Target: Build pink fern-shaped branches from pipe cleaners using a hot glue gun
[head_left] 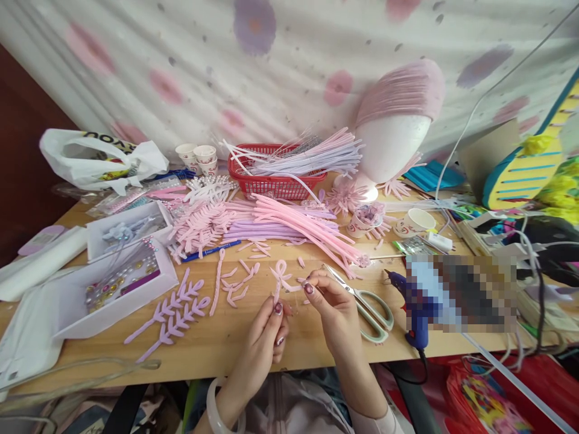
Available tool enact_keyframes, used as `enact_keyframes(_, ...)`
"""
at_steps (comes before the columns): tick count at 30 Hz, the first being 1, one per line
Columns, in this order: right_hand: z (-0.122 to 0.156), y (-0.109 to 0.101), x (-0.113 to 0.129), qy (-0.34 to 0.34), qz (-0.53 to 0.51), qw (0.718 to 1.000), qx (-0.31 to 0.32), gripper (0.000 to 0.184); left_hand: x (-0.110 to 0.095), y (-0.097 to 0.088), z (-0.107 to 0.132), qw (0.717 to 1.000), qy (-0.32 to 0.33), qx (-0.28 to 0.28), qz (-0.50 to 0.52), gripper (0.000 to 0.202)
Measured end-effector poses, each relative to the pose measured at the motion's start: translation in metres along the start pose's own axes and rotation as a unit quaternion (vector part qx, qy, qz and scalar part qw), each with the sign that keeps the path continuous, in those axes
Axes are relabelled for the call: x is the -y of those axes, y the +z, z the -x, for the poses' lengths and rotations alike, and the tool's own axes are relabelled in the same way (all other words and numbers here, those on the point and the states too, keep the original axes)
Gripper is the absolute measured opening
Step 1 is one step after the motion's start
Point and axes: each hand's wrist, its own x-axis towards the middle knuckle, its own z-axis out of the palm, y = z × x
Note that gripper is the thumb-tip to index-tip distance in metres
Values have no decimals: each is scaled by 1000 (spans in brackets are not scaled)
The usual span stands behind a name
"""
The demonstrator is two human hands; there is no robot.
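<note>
My left hand (265,331) is closed round the stem of a pale pink pipe cleaner (280,274) bent into a small loop at its top. Beside it, my right hand (335,307) pinches the end of a short side strand on that looped piece. Short cut pipe cleaner pieces (239,283) lie just left of the hands, near a longer twisted strand (218,282). Further left rest two lilac leaf-shaped sprigs (181,316). Scissors (377,313) with pale green handles lie right behind my right hand.
A blue glue gun (416,313) stands at the right beside a blurred patch. Bundles of pink and purple pipe cleaners (294,226) lie behind the hands, before a red basket (280,187). White boxes (117,301) hold beads. A white mannequin head (393,135) stands at the back.
</note>
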Motion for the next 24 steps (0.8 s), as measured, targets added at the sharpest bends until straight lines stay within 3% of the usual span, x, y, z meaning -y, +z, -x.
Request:
enact_keyframes(5,-3,6,3,10,-4,1000,5,7,5,-3,-2,999,-27,40,13,40)
enact_keyframes(14,0,5,1,21,-8,1000,17,5,6,-3,-2,999,-8,32,0,34)
enact_keyframes(24,1,3,2,86,-76,990,79,13,1,-1,3,997,-3,72,-35,36)
